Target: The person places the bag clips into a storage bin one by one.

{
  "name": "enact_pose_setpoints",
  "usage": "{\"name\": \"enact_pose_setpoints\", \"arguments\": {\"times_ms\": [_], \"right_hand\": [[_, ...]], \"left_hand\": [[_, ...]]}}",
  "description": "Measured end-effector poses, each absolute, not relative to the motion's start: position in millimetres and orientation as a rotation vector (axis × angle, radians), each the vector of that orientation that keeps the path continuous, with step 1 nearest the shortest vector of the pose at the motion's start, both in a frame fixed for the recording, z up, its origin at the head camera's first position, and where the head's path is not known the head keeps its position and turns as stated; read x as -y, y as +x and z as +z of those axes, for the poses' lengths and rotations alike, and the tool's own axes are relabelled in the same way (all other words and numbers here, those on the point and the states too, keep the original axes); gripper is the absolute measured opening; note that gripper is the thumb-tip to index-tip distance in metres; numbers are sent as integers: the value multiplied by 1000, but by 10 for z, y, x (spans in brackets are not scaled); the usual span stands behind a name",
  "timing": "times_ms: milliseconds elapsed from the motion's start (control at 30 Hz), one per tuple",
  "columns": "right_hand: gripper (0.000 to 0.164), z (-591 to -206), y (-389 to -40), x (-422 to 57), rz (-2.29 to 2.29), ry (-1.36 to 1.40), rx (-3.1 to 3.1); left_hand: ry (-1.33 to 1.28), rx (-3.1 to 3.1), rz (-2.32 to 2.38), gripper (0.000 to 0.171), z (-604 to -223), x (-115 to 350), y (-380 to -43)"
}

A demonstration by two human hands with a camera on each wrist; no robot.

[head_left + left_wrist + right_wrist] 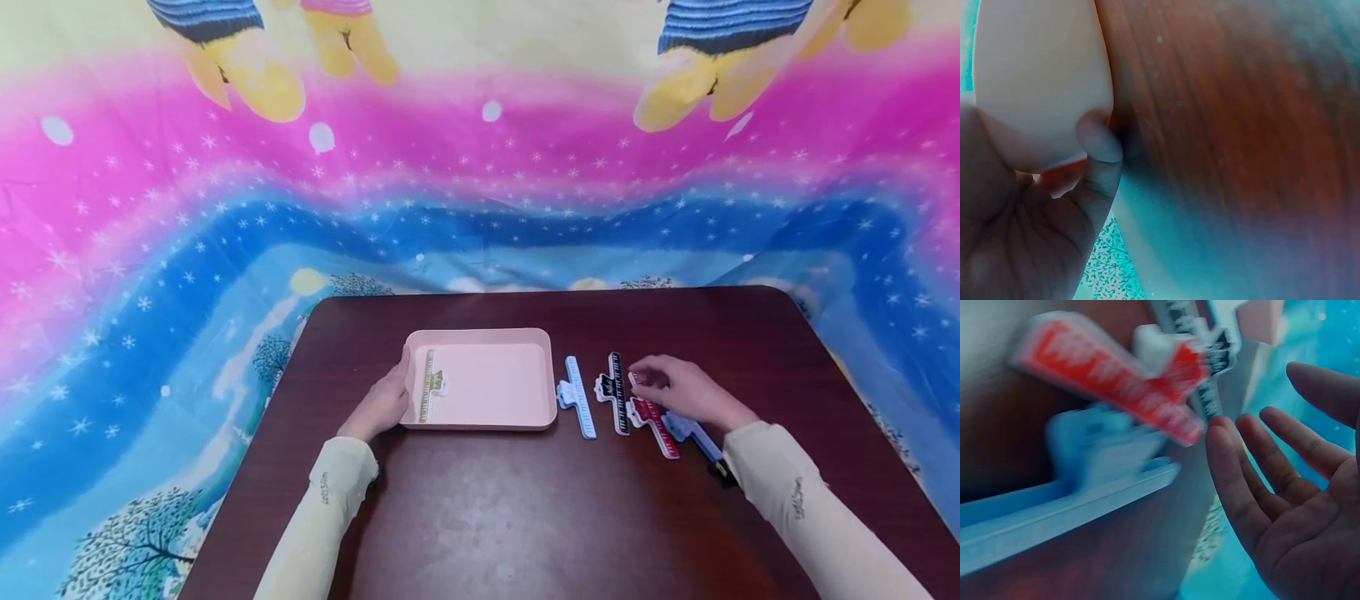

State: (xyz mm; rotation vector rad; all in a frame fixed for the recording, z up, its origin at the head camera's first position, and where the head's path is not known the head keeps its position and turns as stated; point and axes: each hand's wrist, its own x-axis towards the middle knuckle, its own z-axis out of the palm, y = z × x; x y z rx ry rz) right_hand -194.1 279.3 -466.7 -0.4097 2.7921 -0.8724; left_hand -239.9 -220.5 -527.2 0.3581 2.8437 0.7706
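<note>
My left hand grips the left side of a pink tray; in the left wrist view the thumb presses against the tray's corner. Inside the tray, along its left wall, lies a gold page clip with a keyboard pattern. My right hand hovers with parted fingers over the far end of a red keyboard-patterned clip. Nothing shows between those fingers in the right wrist view. Partly under the right hand and sleeve lies a purple-blue clip.
Between the tray and the red clip lie a light blue clip and a black clip, roughly parallel. All rest on a dark reddish-brown table. A patterned cloth hangs behind the table's far edge.
</note>
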Motion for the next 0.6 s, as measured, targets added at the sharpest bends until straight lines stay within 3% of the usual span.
{"name": "enact_pose_setpoints", "arguments": {"times_ms": [433, 600], "right_hand": [[59, -4928, -1511, -3183, -666, -408, -2851], [55, -4964, -1499, -3269, -567, -456, -2826]], "left_hand": [[348, -2860, 760, 74, -5323, 2208, -2402], [363, -2859, 765, 73, -5308, 2218, -2402]]}}
